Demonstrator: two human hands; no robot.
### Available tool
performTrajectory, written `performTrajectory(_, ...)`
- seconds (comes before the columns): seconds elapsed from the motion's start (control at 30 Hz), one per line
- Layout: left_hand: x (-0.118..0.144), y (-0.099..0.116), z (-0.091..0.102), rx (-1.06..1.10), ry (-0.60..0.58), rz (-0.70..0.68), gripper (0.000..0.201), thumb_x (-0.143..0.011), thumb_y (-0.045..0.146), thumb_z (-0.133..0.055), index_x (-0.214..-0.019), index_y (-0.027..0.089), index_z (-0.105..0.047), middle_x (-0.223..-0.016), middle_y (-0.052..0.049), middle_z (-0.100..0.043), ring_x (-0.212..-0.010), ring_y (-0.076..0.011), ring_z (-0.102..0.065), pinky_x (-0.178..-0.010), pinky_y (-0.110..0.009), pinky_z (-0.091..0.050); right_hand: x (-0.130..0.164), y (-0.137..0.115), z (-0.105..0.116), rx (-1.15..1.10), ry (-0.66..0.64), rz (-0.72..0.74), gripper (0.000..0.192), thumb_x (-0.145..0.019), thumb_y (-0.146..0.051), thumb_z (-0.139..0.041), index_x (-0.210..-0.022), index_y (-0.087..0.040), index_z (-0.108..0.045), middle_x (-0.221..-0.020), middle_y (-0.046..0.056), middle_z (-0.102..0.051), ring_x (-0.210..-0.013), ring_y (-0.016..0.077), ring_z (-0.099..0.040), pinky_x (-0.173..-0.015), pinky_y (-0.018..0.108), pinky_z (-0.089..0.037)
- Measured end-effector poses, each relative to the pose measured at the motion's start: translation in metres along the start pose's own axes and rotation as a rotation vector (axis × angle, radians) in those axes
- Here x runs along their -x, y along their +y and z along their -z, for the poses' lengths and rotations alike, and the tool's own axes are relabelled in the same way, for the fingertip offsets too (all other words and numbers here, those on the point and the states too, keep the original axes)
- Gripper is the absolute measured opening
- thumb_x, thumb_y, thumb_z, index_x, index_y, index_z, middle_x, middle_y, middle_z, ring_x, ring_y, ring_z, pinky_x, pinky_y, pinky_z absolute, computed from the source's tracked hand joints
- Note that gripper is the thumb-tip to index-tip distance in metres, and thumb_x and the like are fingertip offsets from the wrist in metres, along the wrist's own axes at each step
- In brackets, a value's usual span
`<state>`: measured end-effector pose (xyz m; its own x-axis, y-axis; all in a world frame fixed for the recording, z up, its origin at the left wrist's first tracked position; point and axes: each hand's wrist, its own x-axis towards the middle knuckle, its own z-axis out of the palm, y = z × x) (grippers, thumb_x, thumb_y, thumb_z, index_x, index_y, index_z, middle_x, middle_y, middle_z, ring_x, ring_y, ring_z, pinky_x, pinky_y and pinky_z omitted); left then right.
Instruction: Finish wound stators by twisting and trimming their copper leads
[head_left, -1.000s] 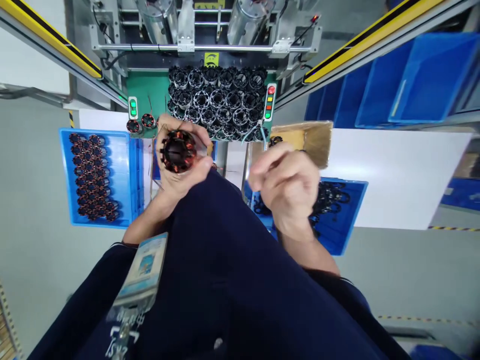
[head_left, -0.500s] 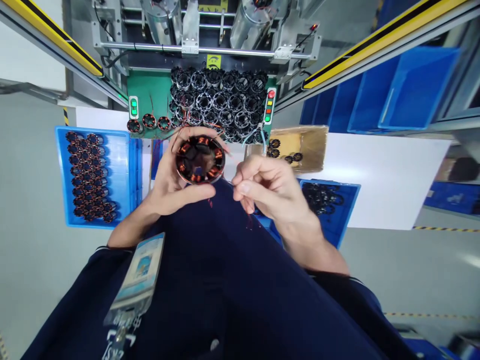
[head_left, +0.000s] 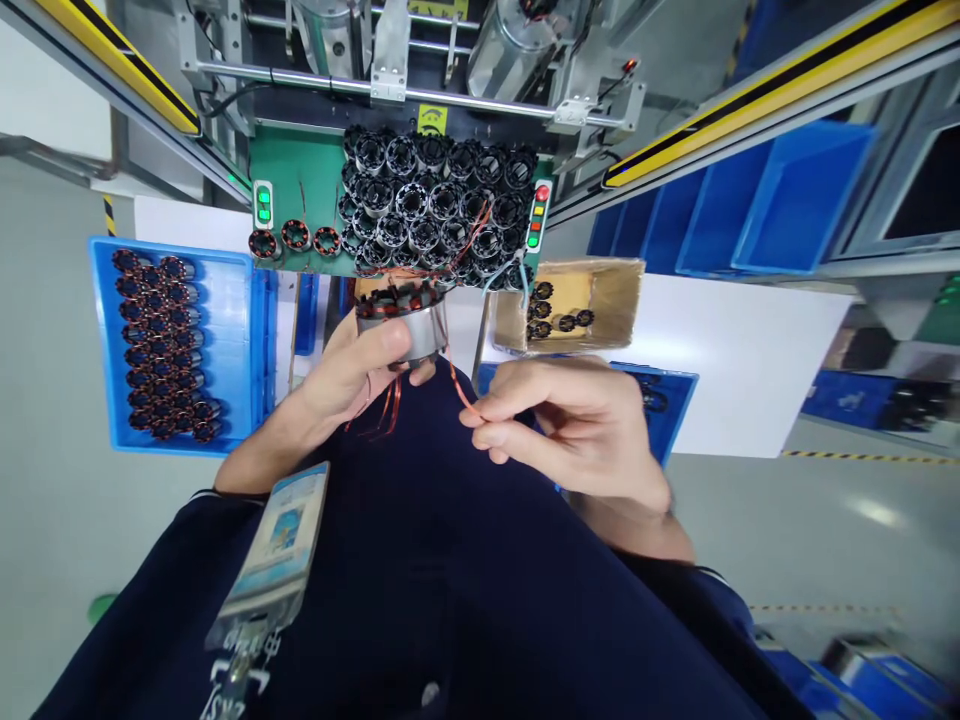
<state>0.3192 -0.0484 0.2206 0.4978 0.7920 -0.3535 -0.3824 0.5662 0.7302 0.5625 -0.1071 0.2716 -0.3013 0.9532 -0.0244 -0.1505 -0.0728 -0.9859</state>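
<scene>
My left hand (head_left: 349,375) is closed around a motor stator (head_left: 424,335), a metal ring with black insulation and copper windings, tilted so its steel side faces me. Loose copper wires (head_left: 393,405) dangle below it. Thumb and forefinger of my right hand (head_left: 562,425) pinch a copper wire (head_left: 456,385) that runs down from the stator's right side. Just beyond the hands, many black-rimmed stators (head_left: 412,203) stand packed together on the green work surface (head_left: 289,180). Three copper-wound stators (head_left: 295,235) sit at that surface's left end.
At left, a blue bin (head_left: 232,350) holds rows of wound stators (head_left: 156,330). A cardboard box (head_left: 611,300) with several small wound parts stands right of centre, a blue tray (head_left: 679,400) below it. A machine with metal cylinders (head_left: 502,60) spans the far side, near lit buttons (head_left: 537,215).
My left hand has tipped the stator from its open face showing to its side showing. My right hand has moved slightly right and down, and the wire in its fingers is now plain.
</scene>
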Motion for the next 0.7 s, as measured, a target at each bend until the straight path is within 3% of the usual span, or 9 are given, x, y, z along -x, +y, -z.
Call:
performTrajectory(0.13,-0.002,-0.014,0.016,0.035,0.008,0.081,0.080,-0.079,0.074,-0.122,-0.135,0.028,-0.089,-0.124,-0.007,-0.090,-0.108,-0.0272,-0.087,-0.088,-0.038,-0.075,0.001,-0.003,0.004,0.002,0.065,-0.108,0.005,-0.113,-0.028,-0.104,-0.117,-0.028,-0.101,-0.086,0.001,-0.091,-0.057,0.0139,-0.080,-0.053,0.025,-0.061)
performTrajectory(0.23,-0.005,-0.030,0.030,0.099,0.032,0.159,0.074,-0.080,0.069,-0.120,-0.130,0.024,-0.090,-0.122,-0.009,-0.093,-0.098,-0.0254,-0.087,-0.080,-0.035,-0.073,0.001,0.004,0.004,-0.025,0.052,-0.172,0.012,-0.110,-0.030,-0.108,-0.115,-0.025,-0.099,-0.081,-0.001,-0.088,-0.056,0.0139,-0.080,-0.051,0.022,-0.061)
performTrajectory(0.33,-0.009,-0.042,0.037,0.095,0.029,0.169,0.075,-0.084,0.078,-0.114,-0.124,0.021,-0.087,-0.118,-0.013,-0.094,-0.091,-0.0264,-0.086,-0.071,-0.036,-0.070,0.002,0.009,0.004,-0.048,0.029,-0.203,0.015,-0.109,-0.029,-0.109,-0.115,-0.023,-0.098,-0.084,-0.001,-0.090,-0.059,0.0126,-0.082,-0.055,0.019,-0.064)
performTrajectory(0.5,-0.012,-0.038,0.035,0.074,-0.051,0.154,0.079,-0.086,0.075,-0.117,-0.136,0.023,-0.086,-0.131,-0.015,-0.096,-0.103,-0.0309,-0.095,-0.075,-0.034,-0.074,0.001,0.000,0.008,-0.039,0.036,-0.133,0.008,-0.115,-0.029,-0.102,-0.115,-0.023,-0.097,-0.086,0.000,-0.090,-0.060,0.0126,-0.081,-0.056,0.021,-0.064)
performTrajectory(0.6,-0.014,-0.033,0.024,0.136,-0.049,0.127,0.081,-0.091,0.079,-0.112,-0.142,0.022,-0.086,-0.124,-0.014,-0.095,-0.093,-0.0265,-0.092,-0.072,-0.032,-0.074,0.001,0.000,0.005,0.088,0.036,-0.090,0.003,-0.118,-0.026,-0.098,-0.118,-0.025,-0.095,-0.085,-0.002,-0.088,-0.063,0.0120,-0.081,-0.061,0.021,-0.064)
performTrajectory(0.7,-0.017,-0.036,0.015,0.126,0.021,0.005,0.077,-0.090,0.078,-0.112,-0.138,0.025,-0.084,-0.115,-0.007,-0.093,-0.071,-0.0154,-0.077,-0.064,-0.029,-0.067,0.005,0.022,0.000,0.339,-0.034,-0.002,0.003,-0.122,-0.024,-0.092,-0.122,-0.026,-0.094,-0.090,-0.001,-0.090,-0.070,0.0124,-0.080,-0.069,0.024,-0.062)
